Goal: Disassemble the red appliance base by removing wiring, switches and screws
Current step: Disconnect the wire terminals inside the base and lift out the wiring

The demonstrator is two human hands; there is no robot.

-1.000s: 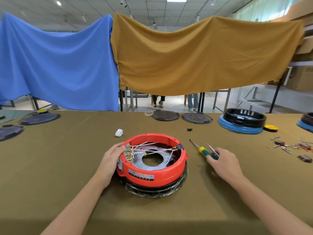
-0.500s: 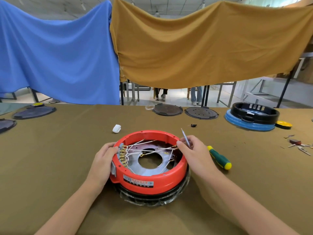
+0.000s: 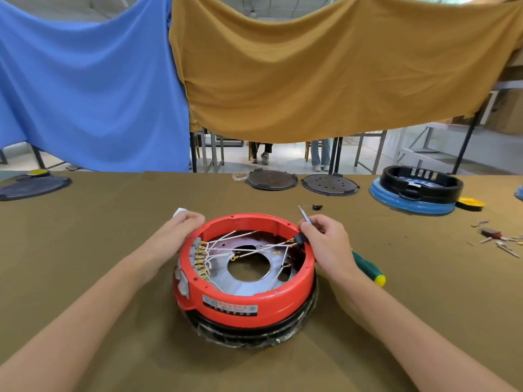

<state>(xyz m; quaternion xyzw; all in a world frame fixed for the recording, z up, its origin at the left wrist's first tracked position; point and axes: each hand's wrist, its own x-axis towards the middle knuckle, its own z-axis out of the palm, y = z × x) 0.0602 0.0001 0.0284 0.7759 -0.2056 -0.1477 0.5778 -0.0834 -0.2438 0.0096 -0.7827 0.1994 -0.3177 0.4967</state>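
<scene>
The red appliance base [image 3: 254,304] lies upside down on the olive table, its open ring facing up. Inside are white wires [image 3: 240,244] running from a row of brass terminals [image 3: 201,257] on the left to a black switch [image 3: 299,238] on the right rim. My left hand [image 3: 178,230] grips the far-left rim. My right hand [image 3: 325,244] rests at the right rim beside the switch and pinches a thin metal tool [image 3: 304,215] that points up and away.
A green and yellow screwdriver [image 3: 369,268] lies just right of my right hand. A small white part [image 3: 179,212] sits behind my left hand. Two dark discs [image 3: 271,180] and a blue and black base [image 3: 416,190] stand farther back. Loose removed parts [image 3: 498,239] lie at the right.
My right hand left the screwdriver on the table, picked up the thin metal tool and came to the base's right rim. My left hand slid up along the left rim. The view moved closer.
</scene>
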